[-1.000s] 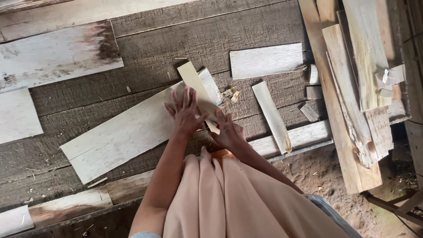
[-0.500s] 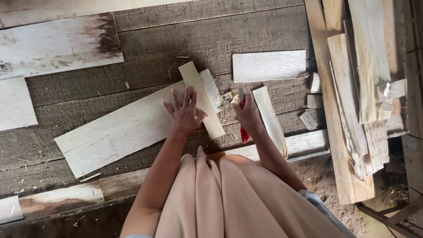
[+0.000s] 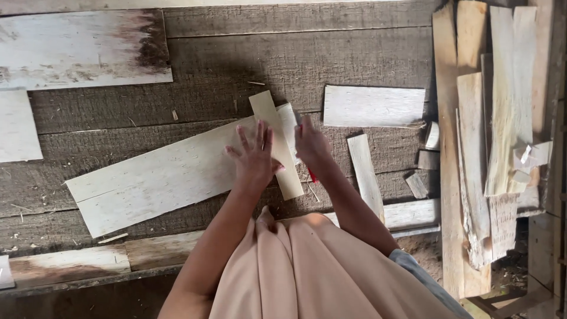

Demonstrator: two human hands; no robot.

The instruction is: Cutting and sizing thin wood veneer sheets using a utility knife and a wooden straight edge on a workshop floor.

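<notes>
On the dark, weathered plank floor, a wide pale sheet of thin wood lies at a slant, and a narrow pale wooden strip lies across its right end like a straightedge. The left hand lies flat on the strip and sheet, fingers spread and extended, pinning both. The right hand sits just right of the strip, curled around a red pencil-like tool; only a short red end shows below the hand, and the exact finger placement on it cannot be told.

For a clean line, hold the left palm's pressure straight down so the strip does not pivot. Keep the tool tip tight against the strip's right edge, and draw it along in one pass. Short pale offcuts lie near the right hand; the elbow should stay clear of them.
</notes>
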